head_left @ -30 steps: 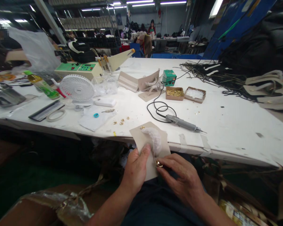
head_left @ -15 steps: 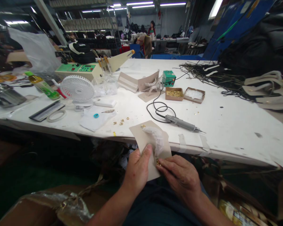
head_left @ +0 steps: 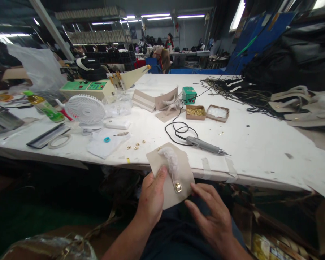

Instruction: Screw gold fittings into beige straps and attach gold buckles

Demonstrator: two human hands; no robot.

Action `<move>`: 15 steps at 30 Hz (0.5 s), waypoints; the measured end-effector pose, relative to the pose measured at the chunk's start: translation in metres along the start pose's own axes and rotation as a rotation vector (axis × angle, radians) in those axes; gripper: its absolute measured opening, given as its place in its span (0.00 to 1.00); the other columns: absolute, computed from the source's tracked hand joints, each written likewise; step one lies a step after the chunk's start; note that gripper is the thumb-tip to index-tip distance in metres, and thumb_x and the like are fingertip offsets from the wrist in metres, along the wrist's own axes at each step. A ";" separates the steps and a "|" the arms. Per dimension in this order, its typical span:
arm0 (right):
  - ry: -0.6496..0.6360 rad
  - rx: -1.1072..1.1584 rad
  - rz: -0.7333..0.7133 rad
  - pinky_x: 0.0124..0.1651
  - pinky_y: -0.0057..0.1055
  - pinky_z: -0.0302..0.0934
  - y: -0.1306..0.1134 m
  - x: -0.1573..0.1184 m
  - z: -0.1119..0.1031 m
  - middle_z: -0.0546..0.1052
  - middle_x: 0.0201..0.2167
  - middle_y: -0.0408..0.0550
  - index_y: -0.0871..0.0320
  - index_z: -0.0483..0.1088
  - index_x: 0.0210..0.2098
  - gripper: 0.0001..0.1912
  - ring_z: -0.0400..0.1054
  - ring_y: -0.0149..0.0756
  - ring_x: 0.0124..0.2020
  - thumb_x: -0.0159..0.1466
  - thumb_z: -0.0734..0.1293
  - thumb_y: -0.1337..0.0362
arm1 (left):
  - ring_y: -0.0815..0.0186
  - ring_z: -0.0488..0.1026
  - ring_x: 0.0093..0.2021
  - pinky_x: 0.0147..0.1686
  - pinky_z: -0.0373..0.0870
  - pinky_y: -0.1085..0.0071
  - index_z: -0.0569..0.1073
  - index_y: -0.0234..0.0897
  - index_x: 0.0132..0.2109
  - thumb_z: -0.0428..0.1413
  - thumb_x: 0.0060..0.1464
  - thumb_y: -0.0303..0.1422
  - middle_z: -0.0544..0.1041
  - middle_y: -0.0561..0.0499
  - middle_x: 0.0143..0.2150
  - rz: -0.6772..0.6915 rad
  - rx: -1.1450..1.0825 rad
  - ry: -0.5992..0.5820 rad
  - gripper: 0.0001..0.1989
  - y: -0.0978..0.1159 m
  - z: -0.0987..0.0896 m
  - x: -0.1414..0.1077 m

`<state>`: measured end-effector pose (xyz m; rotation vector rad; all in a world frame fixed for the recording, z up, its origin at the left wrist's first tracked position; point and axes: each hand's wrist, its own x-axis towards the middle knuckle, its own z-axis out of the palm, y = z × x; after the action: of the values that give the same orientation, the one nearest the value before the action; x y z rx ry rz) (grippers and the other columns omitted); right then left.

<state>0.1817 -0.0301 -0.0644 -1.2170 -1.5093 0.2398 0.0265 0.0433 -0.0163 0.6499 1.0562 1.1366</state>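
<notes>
A beige panel (head_left: 182, 169) is tilted over the table's front edge, with my left hand (head_left: 153, 195) gripping its left side, thumb on top. On the panel lies a handle wrapped in whitish film (head_left: 171, 160). A gold buckle-like fitting (head_left: 178, 187) shows at the handle's lower end, and a second gold fitting (head_left: 159, 148) is at the upper end. My right hand (head_left: 209, 207) is just right of the panel, thumb and fingers apart, fingertips close to its right edge; nothing shows between them.
On the white table (head_left: 257, 151) lie a grey electric screwdriver (head_left: 204, 144) with a looped cable, a box of gold parts (head_left: 195, 112), a box of white pieces (head_left: 218, 112), loose gold fittings (head_left: 136, 146) and a white fan (head_left: 85, 110). A person (head_left: 169, 42) is far back.
My right hand has let go of the gold fitting at the handle's lower end and moved right, its fingers spreading. The fitting is now uncovered. The whole view has shifted slightly.
</notes>
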 end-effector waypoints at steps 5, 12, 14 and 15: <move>-0.002 0.174 0.466 0.43 0.40 0.77 0.010 0.023 -0.015 0.82 0.45 0.53 0.53 0.76 0.57 0.23 0.79 0.45 0.40 0.68 0.71 0.49 | 0.55 0.82 0.32 0.33 0.79 0.64 0.80 0.31 0.51 0.69 0.51 0.50 0.84 0.42 0.34 -0.169 0.020 -0.095 0.29 0.001 0.011 -0.005; -0.368 0.756 0.765 0.35 0.38 0.74 0.012 0.052 -0.027 0.83 0.33 0.46 0.49 0.80 0.41 0.26 0.80 0.47 0.32 0.55 0.75 0.36 | 0.57 0.77 0.30 0.28 0.73 0.67 0.82 0.36 0.37 0.63 0.51 0.61 0.82 0.46 0.29 -0.040 0.454 -0.370 0.30 0.004 -0.002 0.031; -0.363 0.701 0.833 0.36 0.36 0.74 0.021 0.058 -0.053 0.84 0.34 0.50 0.54 0.80 0.44 0.26 0.81 0.46 0.34 0.60 0.73 0.39 | 0.59 0.75 0.30 0.25 0.69 0.70 0.81 0.37 0.32 0.61 0.51 0.62 0.81 0.47 0.29 0.066 0.588 -0.399 0.29 0.006 -0.008 0.048; -0.340 0.643 0.858 0.36 0.35 0.74 0.027 0.064 -0.074 0.84 0.34 0.52 0.56 0.79 0.46 0.26 0.81 0.46 0.33 0.63 0.71 0.41 | 0.59 0.75 0.30 0.24 0.68 0.71 0.81 0.37 0.32 0.61 0.52 0.61 0.80 0.48 0.28 0.099 0.649 -0.394 0.29 0.006 -0.011 0.056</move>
<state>0.2671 -0.0014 -0.0184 -1.2410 -0.9509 1.4404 0.0171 0.0969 -0.0337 1.3891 1.0499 0.6882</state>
